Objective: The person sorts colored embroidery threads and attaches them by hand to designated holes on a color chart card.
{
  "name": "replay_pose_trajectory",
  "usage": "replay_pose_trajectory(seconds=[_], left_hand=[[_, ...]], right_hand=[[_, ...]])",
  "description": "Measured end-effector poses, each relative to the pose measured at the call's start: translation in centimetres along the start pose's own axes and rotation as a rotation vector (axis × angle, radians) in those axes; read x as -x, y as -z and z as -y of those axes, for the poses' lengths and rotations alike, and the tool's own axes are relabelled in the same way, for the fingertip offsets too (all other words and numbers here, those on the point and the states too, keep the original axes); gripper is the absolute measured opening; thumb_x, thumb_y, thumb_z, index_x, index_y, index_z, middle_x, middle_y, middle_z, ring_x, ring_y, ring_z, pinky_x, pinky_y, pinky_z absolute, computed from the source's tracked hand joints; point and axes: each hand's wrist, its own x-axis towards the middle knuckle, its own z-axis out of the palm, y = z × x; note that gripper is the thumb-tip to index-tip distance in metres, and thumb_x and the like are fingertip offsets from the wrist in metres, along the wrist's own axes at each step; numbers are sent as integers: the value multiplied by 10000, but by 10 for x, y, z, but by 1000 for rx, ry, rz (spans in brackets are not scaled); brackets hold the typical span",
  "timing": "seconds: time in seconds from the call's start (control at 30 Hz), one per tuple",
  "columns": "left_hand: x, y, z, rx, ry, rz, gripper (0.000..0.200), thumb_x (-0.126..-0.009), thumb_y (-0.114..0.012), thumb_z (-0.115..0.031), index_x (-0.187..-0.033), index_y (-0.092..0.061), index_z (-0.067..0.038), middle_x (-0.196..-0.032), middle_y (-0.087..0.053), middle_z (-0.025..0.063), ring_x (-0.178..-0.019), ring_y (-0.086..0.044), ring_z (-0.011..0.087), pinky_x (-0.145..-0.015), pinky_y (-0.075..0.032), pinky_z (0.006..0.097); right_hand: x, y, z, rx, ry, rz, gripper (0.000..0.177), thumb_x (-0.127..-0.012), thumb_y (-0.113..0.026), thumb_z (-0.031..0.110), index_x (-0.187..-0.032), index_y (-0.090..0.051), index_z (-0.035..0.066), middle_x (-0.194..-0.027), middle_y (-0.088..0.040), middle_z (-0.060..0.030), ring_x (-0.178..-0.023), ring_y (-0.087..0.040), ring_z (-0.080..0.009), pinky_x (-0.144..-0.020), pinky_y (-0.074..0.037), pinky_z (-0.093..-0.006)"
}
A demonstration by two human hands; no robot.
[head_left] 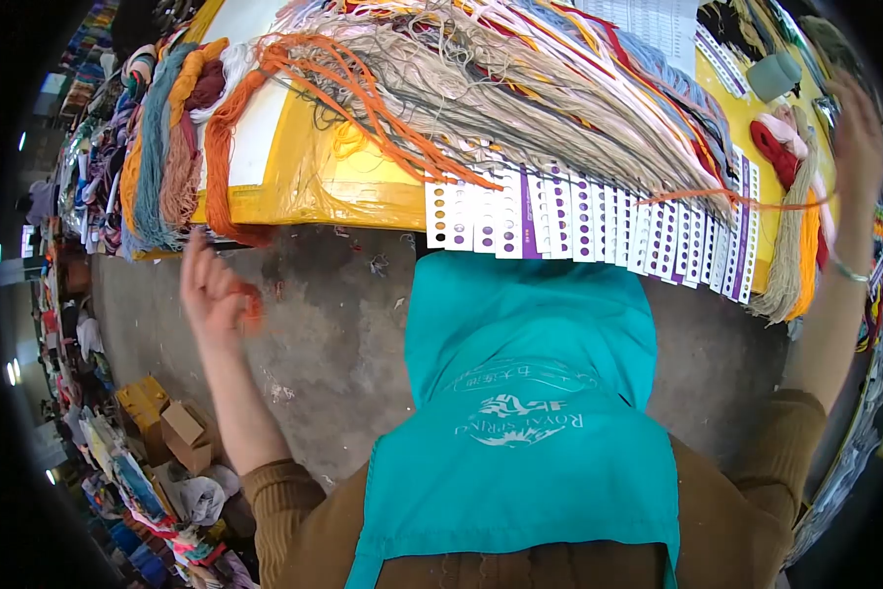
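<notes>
Threads [520,88] over cards [579,221] on table [363,182]

Yellow table [363,187] ran across top, plastic-wrapped at edge. Row of white punched cards [569,221] with purple and brown dots hung over front edge. Beige thread bundle [520,108] lay fanned above cards. Teal, tan and maroon skeins [162,147] draped over left end. Printed sheet [658,25] at far side; green cup [773,76] near right corner, red skein [777,152] below it. Teal apron [530,393] filled lower centre. Concrete floor [333,324] littered with thread scraps; cardboard boxes [181,432] stood at left.
</notes>
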Motion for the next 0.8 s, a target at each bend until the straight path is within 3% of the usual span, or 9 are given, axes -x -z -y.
replay_pose_trajectory(seconds=[0.03,0.07,0.13,0.27,0.37,0.47,0.57,0.7,0.8], left_hand=[[-2,-18,32,53,61,79,277,-1015,-433,-160,-1266,-466,-48,-585,-283,-67,-448,-210,34,-385,-178,211],[-3,-33,62,106,123,156,436,-1011,-440,-155,-1422,-363,-34,-609,-310,-71,-460,-231,27,-389,-179,204],[2,-77,115,172,332,329,458,-995,-480,-175,-1414,-365,-31,-610,-302,-75,-462,-228,26,-398,-188,195],[15,-151,176,-391,540,392,402,-956,-524,-149,-1343,-471,-53,-628,-361,-80,-469,-259,15,-420,-220,193],[25,-187,210,-658,425,454,191,-936,-589,-169,-1088,-600,-54,-625,-429,-74,-474,-297,10,-430,-219,191],[21,-181,223,-611,347,478,123,-939,-604,-192,-975,-589,-75,-640,-453,-66,-477,-304,9,-433,-219,187],[22,-182,229,-639,346,433,145,-948,-602,-215,-902,-561,-84,-675,-470,-53,-476,-307,12,-426,-221,191],[19,-185,237,-702,392,314,173,-974,-533,-207,-1010,-593,-49,-821,-601,6,-466,-314,20,-416,-225,200],[12,-191,237,-763,452,238,254,-984,-485,-203,-1130,-595,-27,-941,-660,46,-462,-328,26,-411,-231,208]], right_hand=[[19,-27,0,-61,-42,118,167,-941,-527,163,-983,-621,32,-835,-607,37,-522,-367,-1,-445,-270,-174],[44,-50,6,-170,-41,326,178,-924,-534,161,-1036,-600,40,-847,-631,25,-566,-399,-4,-490,-301,-174],[93,-96,19,-368,-102,754,274,-889,-550,158,-1144,-557,57,-871,-680,0,-653,-463,-10,-580,-363,-174],[156,-148,61,-650,-469,1104,327,-904,-546,91,-1219,-468,54,-797,-676,-45,-680,-510,-40,-605,-394,-204],[183,-161,75,-807,-524,1130,365,-925,-541,90,-1276,-447,59,-742,-639,-30,-670,-524,-66,-616,-410,-215],[194,-166,65,-880,-519,1099,366,-927,-536,82,-1281,-445,65,-694,-592,-9,-666,-519,-68,-610,-407,-220],[196,-166,62,-511,-343,974,195,-911,-582,90,-1094,-590,23,-658,-564,5,-604,-489,-64,-556,-407,-239],[206,-176,46,-430,-222,668,109,-885,-627,95,-903,-669,-4,-660,-595,-18,-587,-495,-58,-538,-423,-258],[197,-183,16,-398,-382,570,110,-880,-632,92,-883,-677,-8,-696,-639,-49,-618,-530,-55,-557,-440,-254]])
